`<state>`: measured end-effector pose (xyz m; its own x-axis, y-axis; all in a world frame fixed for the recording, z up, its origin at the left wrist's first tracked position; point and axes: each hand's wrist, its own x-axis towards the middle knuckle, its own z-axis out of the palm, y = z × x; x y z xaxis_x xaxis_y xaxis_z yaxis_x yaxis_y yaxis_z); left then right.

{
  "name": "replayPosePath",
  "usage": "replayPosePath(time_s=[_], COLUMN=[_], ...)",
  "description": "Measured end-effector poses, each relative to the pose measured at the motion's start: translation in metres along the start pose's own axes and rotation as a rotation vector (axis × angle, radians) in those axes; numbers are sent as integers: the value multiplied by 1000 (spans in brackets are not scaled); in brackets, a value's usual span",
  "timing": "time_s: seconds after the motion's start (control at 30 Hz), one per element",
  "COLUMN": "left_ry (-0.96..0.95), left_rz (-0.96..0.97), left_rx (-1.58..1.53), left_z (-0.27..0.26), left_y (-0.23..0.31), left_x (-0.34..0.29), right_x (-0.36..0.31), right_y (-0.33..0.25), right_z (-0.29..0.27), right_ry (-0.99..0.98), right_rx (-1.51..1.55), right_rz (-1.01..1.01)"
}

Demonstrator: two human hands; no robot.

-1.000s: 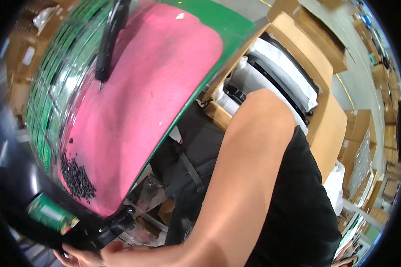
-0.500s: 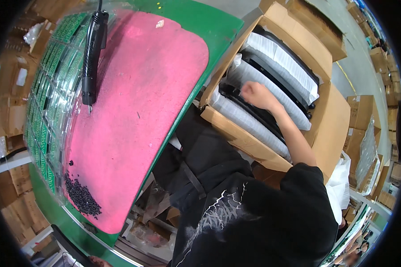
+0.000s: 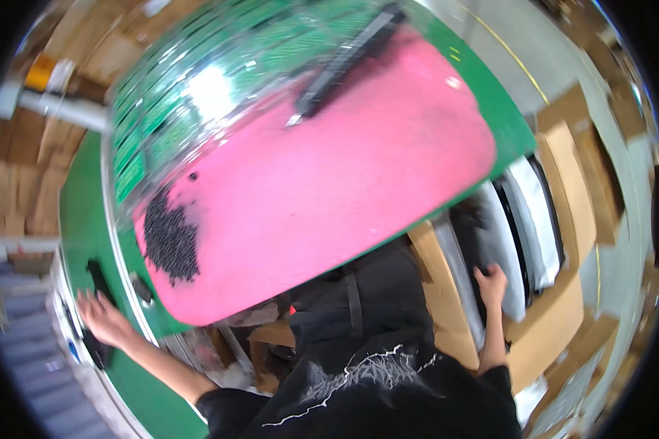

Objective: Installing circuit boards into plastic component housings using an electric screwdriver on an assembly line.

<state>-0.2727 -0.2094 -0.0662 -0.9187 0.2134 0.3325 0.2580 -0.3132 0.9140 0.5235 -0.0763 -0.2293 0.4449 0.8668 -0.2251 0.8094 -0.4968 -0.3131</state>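
My right hand reaches into an open cardboard box on the right, its fingers closed at the edge of a dark panel-like part blurred by motion. White-wrapped panels with black edges stand side by side in that box. At the far left, my left hand stretches out with fingers apart. It lies over a long black object at the bench's edge, partly covering it; whether it touches that object I cannot tell.
A pink mat covers much of the green bench. On the mat lie a black electric screwdriver and a pile of small black screws. Green circuit boards in clear trays stand along the far side.
The view has swung toward the left of the bench. My left hand has come into view there. My right hand has moved nearer to my body within the box.
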Motion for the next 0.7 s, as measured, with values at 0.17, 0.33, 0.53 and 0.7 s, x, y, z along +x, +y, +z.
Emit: replayPosePath(time_s=[0.17, 0.33, 0.53, 0.7], left_ry=[-258, -854, -1340, -1466], left_rz=[65, 140, 197, 385], left_rx=[83, 78, 347, 669], left_z=[115, 204, 272, 273], left_y=[33, 58, 61, 22], left_x=[-43, -101, -149, -147], right_x=[6, 6, -46, -74], right_y=[-22, -114, -309, -429], right_z=[-86, -168, -162, -135], right_ry=[479, 511, -113, -234], right_rx=[52, -118, -553, -446], right_rz=[-205, -546, -1551, -1848])
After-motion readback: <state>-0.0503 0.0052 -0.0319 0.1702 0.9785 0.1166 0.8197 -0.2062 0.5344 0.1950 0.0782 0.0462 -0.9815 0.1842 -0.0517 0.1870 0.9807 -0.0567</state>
